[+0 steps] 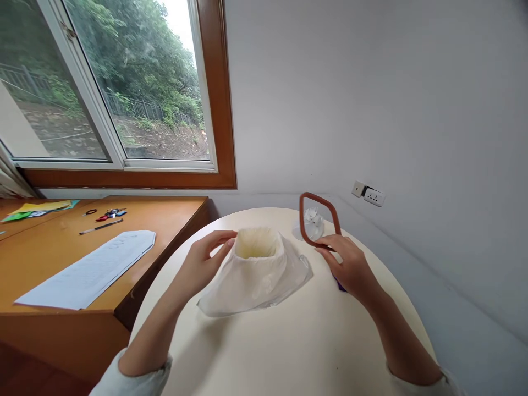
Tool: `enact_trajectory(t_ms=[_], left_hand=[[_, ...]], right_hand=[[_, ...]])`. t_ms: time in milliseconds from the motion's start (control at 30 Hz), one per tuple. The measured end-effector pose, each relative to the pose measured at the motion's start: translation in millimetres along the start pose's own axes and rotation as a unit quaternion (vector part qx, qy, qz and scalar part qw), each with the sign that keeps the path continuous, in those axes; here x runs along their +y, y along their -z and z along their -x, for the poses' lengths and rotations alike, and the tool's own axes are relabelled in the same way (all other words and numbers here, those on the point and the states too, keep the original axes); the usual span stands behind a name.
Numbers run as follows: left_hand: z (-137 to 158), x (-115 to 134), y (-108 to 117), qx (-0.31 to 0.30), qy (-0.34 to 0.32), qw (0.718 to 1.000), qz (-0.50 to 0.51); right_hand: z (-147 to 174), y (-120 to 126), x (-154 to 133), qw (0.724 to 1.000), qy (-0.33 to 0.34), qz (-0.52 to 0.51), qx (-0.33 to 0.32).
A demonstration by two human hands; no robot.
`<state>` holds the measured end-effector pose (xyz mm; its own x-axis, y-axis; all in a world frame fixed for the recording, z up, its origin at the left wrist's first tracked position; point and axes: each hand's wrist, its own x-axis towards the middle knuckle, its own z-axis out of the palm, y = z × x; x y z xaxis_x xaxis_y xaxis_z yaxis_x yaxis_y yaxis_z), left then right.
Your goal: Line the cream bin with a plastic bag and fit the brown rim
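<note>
A small bin [258, 250], pale yellow inside, stands upright on the round table, lined with a white plastic bag [256, 286]. The bag is folded over the bin's top and spreads out loosely around it. At the bin's left edge, my left hand [204, 261] pinches the bag between thumb and fingertips. My right hand [348, 261] grips a brown squarish rim ring [302, 220] by its lower edge, holding it tilted up, to the right of the bin and apart from it.
Behind the ring lies a crumpled whitish plastic bag [314, 223]. Something purple [340, 285] shows partly under my right hand. The round table [289, 346] adjoins a wooden desk [173, 212] with papers [91, 269], a pen [101, 226] and small items. Sockets [374, 196] are on the wall.
</note>
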<state>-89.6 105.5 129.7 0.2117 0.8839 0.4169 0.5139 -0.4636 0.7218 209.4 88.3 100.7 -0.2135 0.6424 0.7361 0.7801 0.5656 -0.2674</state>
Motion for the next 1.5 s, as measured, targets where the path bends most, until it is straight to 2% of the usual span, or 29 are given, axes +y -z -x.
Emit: enact_trajectory(t_ms=[67, 233, 333, 433, 533, 700, 767, 967, 1067, 1133, 1200, 1333, 1500], left_hand=[[-5, 14, -13, 0.003, 0.009, 0.998, 0.056], [-12, 33, -47, -0.067, 0.032, 0.985, 0.157], [-16, 34, -53, -0.068, 0.033, 0.979, 0.187], [-19, 30, -50, -0.067, 0.027, 0.976, 0.207], [-23, 24, -43, -0.055, 0.03, 0.975, 0.213], [-24, 17, -36, -0.047, 0.049, 0.981, 0.184], [-24, 15, -33, -0.046, 0.053, 0.983, 0.168], [-27, 8, -25, -0.024, 0.047, 0.989, 0.141], [-30, 1, -23, 0.036, 0.045, 0.989, 0.137], [-32, -4, -23, 0.089, 0.044, 0.983, 0.153], [-34, -7, -24, 0.116, 0.05, 0.977, 0.173], [-37, -13, -28, 0.113, 0.068, 0.973, 0.191], [-40, -18, -30, 0.102, 0.086, 0.973, 0.187]], right_hand=[[-13, -9, -14, 0.999, 0.05, -0.01, 0.008], [-30, -37, -40, 0.993, 0.112, -0.032, 0.013], [-32, -49, -47, 0.992, 0.12, -0.043, 0.014], [-33, -55, -50, 0.992, 0.118, -0.05, 0.021], [-35, -54, -47, 0.992, 0.094, -0.041, 0.076], [-40, -45, -32, 0.966, -0.016, 0.015, 0.257], [-41, -41, -27, 0.96, -0.054, 0.027, 0.274], [-39, -39, -19, 0.979, -0.043, -0.041, 0.196], [-38, -43, -21, 0.98, -0.067, -0.058, 0.177], [-39, -46, -23, 0.98, -0.102, -0.078, 0.151], [-39, -48, -23, 0.977, -0.145, -0.099, 0.121], [-40, -54, -21, 0.965, -0.22, -0.126, 0.069], [-38, -65, -14, 0.955, -0.265, -0.135, -0.004]])
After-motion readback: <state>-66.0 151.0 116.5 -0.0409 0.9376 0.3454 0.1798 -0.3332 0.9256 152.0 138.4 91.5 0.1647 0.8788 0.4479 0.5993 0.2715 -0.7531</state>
